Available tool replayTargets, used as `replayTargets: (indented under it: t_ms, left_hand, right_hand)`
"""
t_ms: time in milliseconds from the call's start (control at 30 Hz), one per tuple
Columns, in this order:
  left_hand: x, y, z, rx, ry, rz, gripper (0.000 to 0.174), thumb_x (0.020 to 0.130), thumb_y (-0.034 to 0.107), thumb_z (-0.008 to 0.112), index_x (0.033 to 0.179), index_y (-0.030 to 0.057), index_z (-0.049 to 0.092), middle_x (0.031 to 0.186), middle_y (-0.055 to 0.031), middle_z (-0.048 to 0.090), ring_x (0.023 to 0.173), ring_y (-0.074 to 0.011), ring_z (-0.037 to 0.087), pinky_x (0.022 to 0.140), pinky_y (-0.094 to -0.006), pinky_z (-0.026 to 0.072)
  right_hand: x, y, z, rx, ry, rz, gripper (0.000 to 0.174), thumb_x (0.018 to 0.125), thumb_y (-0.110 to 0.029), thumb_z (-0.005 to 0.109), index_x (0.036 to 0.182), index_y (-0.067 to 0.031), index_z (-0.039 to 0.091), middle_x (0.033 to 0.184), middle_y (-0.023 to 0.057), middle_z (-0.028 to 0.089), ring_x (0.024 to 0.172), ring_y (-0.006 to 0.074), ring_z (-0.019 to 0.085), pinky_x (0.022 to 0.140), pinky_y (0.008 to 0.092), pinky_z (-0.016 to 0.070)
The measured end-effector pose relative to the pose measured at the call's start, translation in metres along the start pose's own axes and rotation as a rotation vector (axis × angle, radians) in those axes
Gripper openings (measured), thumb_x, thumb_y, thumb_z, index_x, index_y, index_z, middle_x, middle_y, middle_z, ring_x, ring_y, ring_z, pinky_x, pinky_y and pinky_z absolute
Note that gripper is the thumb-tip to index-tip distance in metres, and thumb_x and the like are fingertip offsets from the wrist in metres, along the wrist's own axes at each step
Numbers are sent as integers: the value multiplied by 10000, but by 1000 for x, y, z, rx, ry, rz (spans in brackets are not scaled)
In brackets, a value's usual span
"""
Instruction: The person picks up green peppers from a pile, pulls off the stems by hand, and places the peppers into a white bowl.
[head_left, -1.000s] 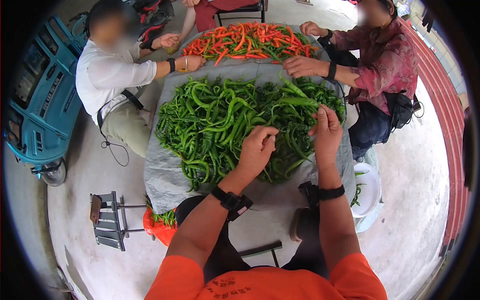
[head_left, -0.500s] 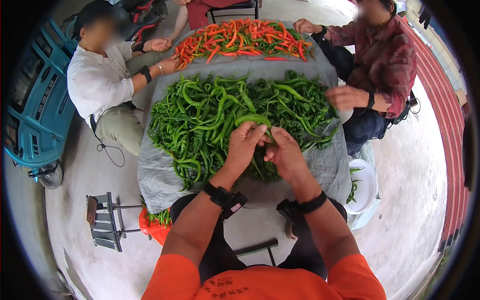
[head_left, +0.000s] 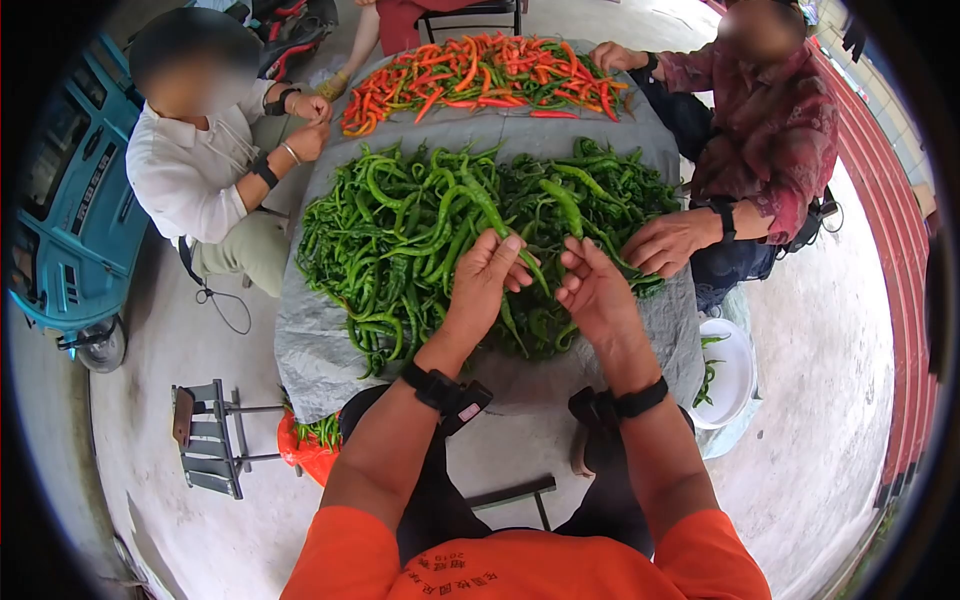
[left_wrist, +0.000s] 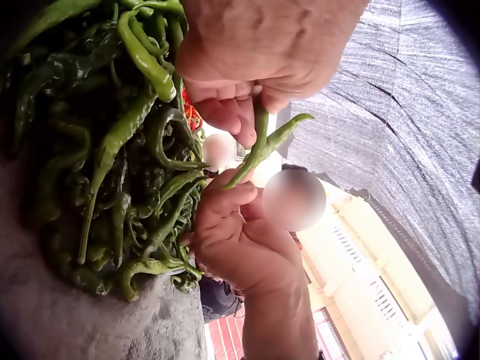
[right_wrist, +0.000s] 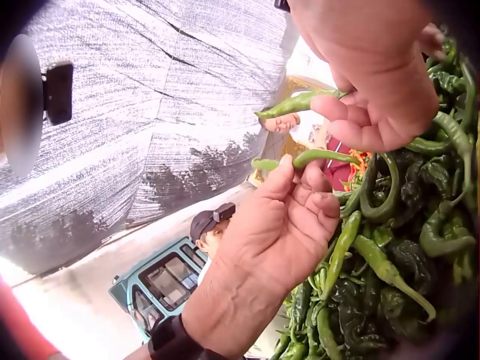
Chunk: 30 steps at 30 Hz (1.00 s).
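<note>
Over the green pepper pile, my left hand pinches a slender green pepper between thumb and fingers. My right hand, just to its right, holds another green pepper by one end, and the pepper's other end points away from me. In the left wrist view this right-hand pepper crosses the left-hand pepper. Both hands are a short distance apart, palms partly turned toward each other.
Red peppers lie in a heap at the table's far end. A person in white sits at left; another in a patterned shirt reaches into the pile from the right. A white basin and a red bag stand below the table.
My hands came together from the right over one pepper, then moved slightly apart, each with a pepper now. The right-hand person's hand has come down onto the pile.
</note>
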<state>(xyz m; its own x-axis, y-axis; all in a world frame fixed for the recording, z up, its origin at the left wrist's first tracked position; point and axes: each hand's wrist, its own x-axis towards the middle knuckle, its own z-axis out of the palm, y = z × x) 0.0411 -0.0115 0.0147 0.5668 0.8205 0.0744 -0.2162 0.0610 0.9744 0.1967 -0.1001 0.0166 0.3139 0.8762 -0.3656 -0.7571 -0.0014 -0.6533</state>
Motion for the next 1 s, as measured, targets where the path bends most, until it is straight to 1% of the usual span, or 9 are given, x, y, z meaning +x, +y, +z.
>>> replayTargets:
  t_ms: [300,400,500,600,733,833,867,967,1000]
  left_hand:
    - [-5,9,-2,84,-51,-33,272,992,304,546,853,71,516,756,-37,613,641,-82,576,594,-233,461]
    - [-9,10,-2,136,-14,-41,309,964,284,602,782,83,454,688,-19,570,618,-78,571,563,-227,456]
    - [-12,7,-6,219,-43,21,311,952,270,623,774,83,452,681,-5,548,612,-70,554,549,-228,450]
    - [-16,6,-5,307,-66,81,325,914,210,667,751,59,429,626,1,460,563,-83,476,517,-254,420]
    - [-24,15,-5,484,-206,68,338,855,178,701,722,53,417,587,-9,423,553,-90,428,511,-283,363]
    - [-25,18,-5,542,-310,46,347,841,191,712,712,58,419,581,-6,428,552,-89,423,509,-280,363]
    - [-26,20,-4,534,-331,-27,363,843,221,717,710,60,420,587,-3,445,563,-86,431,520,-278,364]
    - [-24,11,-8,504,-397,-59,349,864,246,705,714,61,450,623,-2,519,594,-76,463,544,-266,375]
    - [-26,15,-3,389,-425,-126,252,955,268,603,818,67,539,702,4,597,615,-76,501,556,-241,398]
  right_hand:
    - [3,9,2,-57,20,-13,248,964,-316,558,1045,-93,631,852,-28,640,650,98,558,632,297,497]
    - [3,9,6,-60,43,-21,325,977,-350,533,1095,-58,615,878,0,624,670,109,560,640,296,482]
    - [-5,3,22,-112,-120,-5,383,978,-366,533,1158,-36,603,907,1,636,670,101,555,627,277,469]
    - [-15,2,33,-320,-139,-160,410,975,-364,547,1210,-31,589,964,4,653,626,77,533,579,234,438]
    - [-17,0,30,-462,-198,-322,365,977,-332,555,1198,-43,595,983,11,663,569,48,491,528,196,400]
    - [-16,-5,30,-489,-172,-368,286,978,-278,563,1136,-43,608,984,34,673,559,36,469,521,192,392]
    - [-15,-5,28,-486,-167,-354,275,979,-262,563,1140,-43,607,975,28,673,561,34,468,523,190,394]
    - [-11,-3,26,-496,-176,-333,252,983,-223,557,1153,-42,603,955,13,670,565,26,465,529,183,398]
    - [-12,-4,27,-516,-190,-332,250,987,-215,552,1159,-41,601,952,8,667,564,24,465,531,179,400]
